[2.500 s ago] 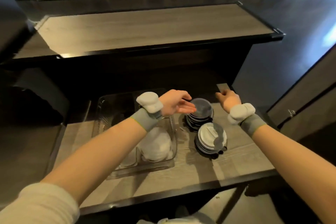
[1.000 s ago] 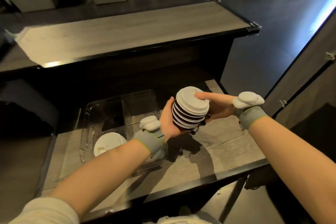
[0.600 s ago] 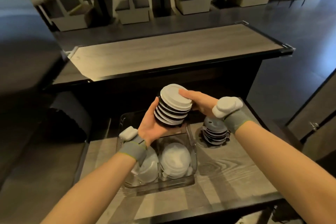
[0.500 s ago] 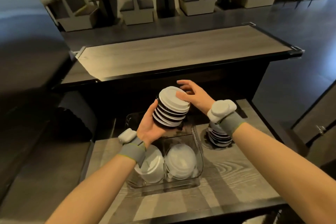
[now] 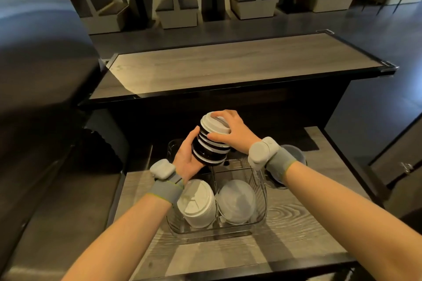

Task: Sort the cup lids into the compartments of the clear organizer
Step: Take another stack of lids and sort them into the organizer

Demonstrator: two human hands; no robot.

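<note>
No legible text, label, brand, number or sign anywhere. Nothing readable on the cup lids (image 5: 212, 143), the clear organizer (image 5: 261, 201) or the wrist bands (image 5: 262, 153).

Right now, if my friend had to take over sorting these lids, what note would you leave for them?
Left hand: cradles the mixed black-and-white lid stack from below, above the clear organizer.
Right hand: curled over the stack's top white lid.
Done: white lids sit in the front left compartment, pale lids in the front right.
Left: sort the held stack, then the second stack on the counter, partly hidden behind the right wrist.
</note>
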